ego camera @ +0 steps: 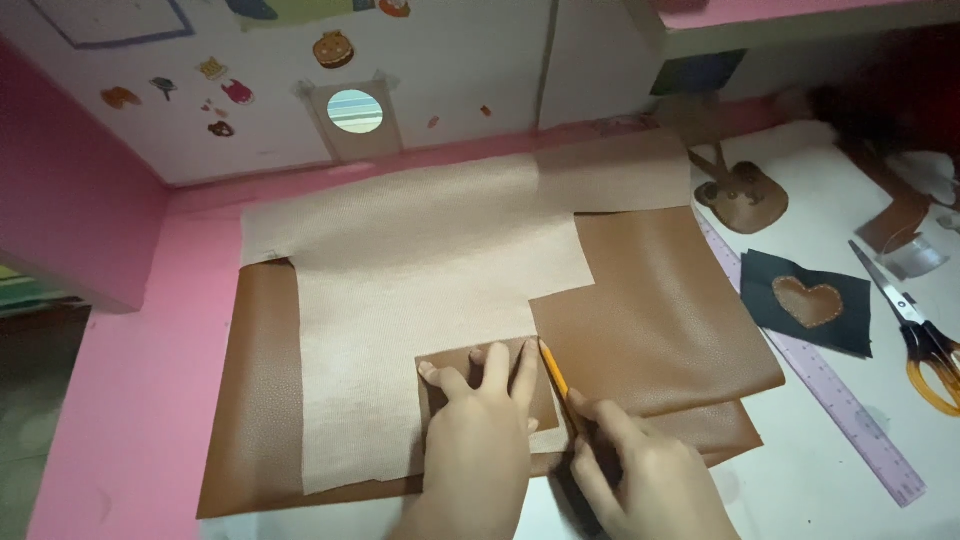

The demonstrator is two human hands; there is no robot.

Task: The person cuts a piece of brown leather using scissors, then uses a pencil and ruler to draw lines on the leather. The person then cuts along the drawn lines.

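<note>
Both wrists run off the bottom edge, so nothing of the arms above them shows. Left hand (478, 425) lies flat, fingers spread, pressing a small brown patch (470, 372) whose lower half it hides; the patch sits on the pale backing (400, 280) of a folded leather sheet (660, 320). Right hand (640, 470) is closed around a yellow pencil (556, 378), gripping it low so that only the upper shaft shows, and the pencil's tip meets the patch's top right corner. The hand also covers part of the sheet's lower edge. The sheet's far corner runs into shadow under the white wall (450, 90), and its left flap shows brown where the backing ends. To the left, bare pink tabletop (140, 400) is open down to the near edge. To the right, a purple ruler (830, 400) lies just beside the sheet's right edge; beyond it rest a dark cloth with a heart (810, 300), scissors (915, 325) cut off by the frame, and a brown leather shape (742, 200). The top right corner is too dark to make out.
</note>
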